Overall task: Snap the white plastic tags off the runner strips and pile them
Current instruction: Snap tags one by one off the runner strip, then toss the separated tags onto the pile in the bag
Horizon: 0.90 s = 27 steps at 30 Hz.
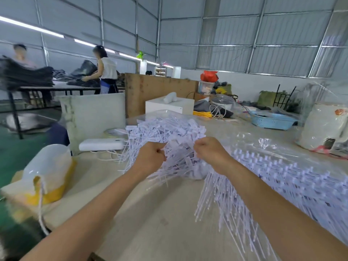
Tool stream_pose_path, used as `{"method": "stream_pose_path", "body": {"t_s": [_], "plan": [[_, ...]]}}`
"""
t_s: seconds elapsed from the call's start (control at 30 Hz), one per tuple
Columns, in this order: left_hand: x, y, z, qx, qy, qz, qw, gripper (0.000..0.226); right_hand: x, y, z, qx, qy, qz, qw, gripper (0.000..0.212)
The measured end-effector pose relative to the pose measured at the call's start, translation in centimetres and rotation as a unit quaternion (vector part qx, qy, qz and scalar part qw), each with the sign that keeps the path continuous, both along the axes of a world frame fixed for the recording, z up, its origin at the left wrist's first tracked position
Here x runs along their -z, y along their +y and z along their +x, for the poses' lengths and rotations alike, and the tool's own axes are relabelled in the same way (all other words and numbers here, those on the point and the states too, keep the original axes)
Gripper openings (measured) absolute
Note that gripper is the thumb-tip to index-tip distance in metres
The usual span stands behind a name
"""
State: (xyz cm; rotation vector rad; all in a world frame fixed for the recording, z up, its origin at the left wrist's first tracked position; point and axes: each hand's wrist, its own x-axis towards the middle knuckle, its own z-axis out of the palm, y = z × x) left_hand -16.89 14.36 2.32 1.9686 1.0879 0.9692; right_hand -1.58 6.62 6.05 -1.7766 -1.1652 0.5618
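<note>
Two hands of mine are at work over the pale wooden table (162,213), and I'll go across from my left. Furthest left sits a translucent white plastic jug with a yellow base (49,172), with a flat white rectangular box (101,144) beyond it, both well apart from the job and out of my way. My left hand (150,157) is curled tight, pinching a cluster of the thin white plastic tags at the near edge of the loose heap of snapped-off white tags (165,132), which rises just beyond my knuckles; I judge the heap sits there so each freed tag need only drop forward. My right hand (211,153) is clenched too, gripping the top of a white runner strip with long tails still attached (226,200), whose tails hang fanned toward me. With both fists close together on the same bunch, I take this for the snapping step itself, one hand bracing while the other twists. To my right lies the clear plastic bag of unbroken white runner strips (293,172), just beside my forearm so the next strip is in easy reach, and far right a light blue plastic basket (271,122) stands near the table's back
</note>
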Motion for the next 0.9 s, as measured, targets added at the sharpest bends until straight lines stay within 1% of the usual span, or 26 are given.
{"method": "stream_pose_path", "body": {"t_s": [0.07, 0.1, 0.17, 0.23, 0.3, 0.33, 0.37, 0.4, 0.43, 0.47, 0.53, 0.57, 0.6, 0.63, 0.7, 0.8, 0.9], "plan": [[-0.3, 1.3, 1.2, 0.019, 0.040, -0.001, 0.999, 0.034, 0.0, 0.8, 1.0, 0.018, -0.027, -0.031, 0.999, 0.041], [-0.5, 1.8, 2.0, 0.027, 0.057, -0.002, 0.998, 0.031, 0.1, 1.2, 1.6, 0.024, -0.028, -0.029, 0.999, 0.049], [-0.8, 2.7, 3.7, 0.041, 0.081, -0.006, 0.996, 0.033, 0.0, 1.8, 2.8, 0.039, -0.023, -0.013, 0.999, 0.066], [-1.0, 3.3, 5.5, 0.060, 0.087, -0.004, 0.994, 0.036, -0.1, 2.4, 4.0, 0.064, -0.039, 0.010, 0.997, 0.078], [-1.4, 3.8, 7.1, 0.069, 0.063, 0.000, 0.996, 0.034, -0.2, 2.6, 4.6, 0.076, -0.050, 0.045, 0.995, 0.085], [-1.5, 4.1, 7.7, 0.064, 0.051, 0.011, 0.997, 0.032, -0.3, 2.6, 4.8, 0.076, -0.052, 0.060, 0.994, 0.088], [-1.6, 4.4, 8.4, 0.050, 0.057, 0.039, 0.996, 0.031, -0.3, 2.5, 5.0, 0.072, -0.057, 0.070, 0.993, 0.092], [-1.5, 4.7, 8.9, 0.029, 0.081, 0.081, 0.993, 0.029, -0.3, 2.5, 5.1, 0.069, -0.067, 0.078, 0.992, 0.095], [-1.1, 4.9, 9.4, 0.005, 0.118, 0.132, 0.984, 0.027, -0.2, 2.5, 5.3, 0.067, -0.078, 0.081, 0.991, 0.097], [-0.6, 5.1, 9.7, -0.025, 0.172, 0.190, 0.966, 0.027, 0.0, 2.4, 5.3, 0.068, -0.090, 0.079, 0.990, 0.097], [0.9, 5.4, 10.1, -0.081, 0.287, 0.293, 0.908, 0.032, 0.2, 2.4, 5.4, 0.080, -0.122, 0.054, 0.988, 0.093], [1.6, 5.5, 10.1, -0.095, 0.323, 0.321, 0.885, 0.036, 0.4, 2.3, 5.3, 0.085, -0.139, 0.041, 0.986, 0.091], [2.2, 5.7, 10.1, -0.102, 0.346, 0.334, 0.871, 0.041, 0.5, 2.2, 5.2, 0.088, -0.152, 0.031, 0.984, 0.090], [2.5, 5.9, 10.1, -0.106, 0.361, 0.338, 0.863, 0.047, 0.6, 2.1, 5.2, 0.089, -0.161, 0.026, 0.983, 0.090], [2.2, 6.1, 10.1, -0.116, 0.380, 0.324, 0.858, 0.055, 0.7, 1.8, 5.0, 0.088, -0.170, 0.025, 0.981, 0.090], [1.3, 5.3, 10.4, -0.113, 0.386, 0.302, 0.864, 0.050, 0.7, 1.4, 5.0, 0.087, -0.181, 0.018, 0.980, 0.091], [0.8, 3.3, 10.4, -0.110, 0.395, 0.304, 0.860, 0.053, 0.6, 1.0, 5.0, 0.084, -0.201, -0.001, 0.976, 0.090]]}}
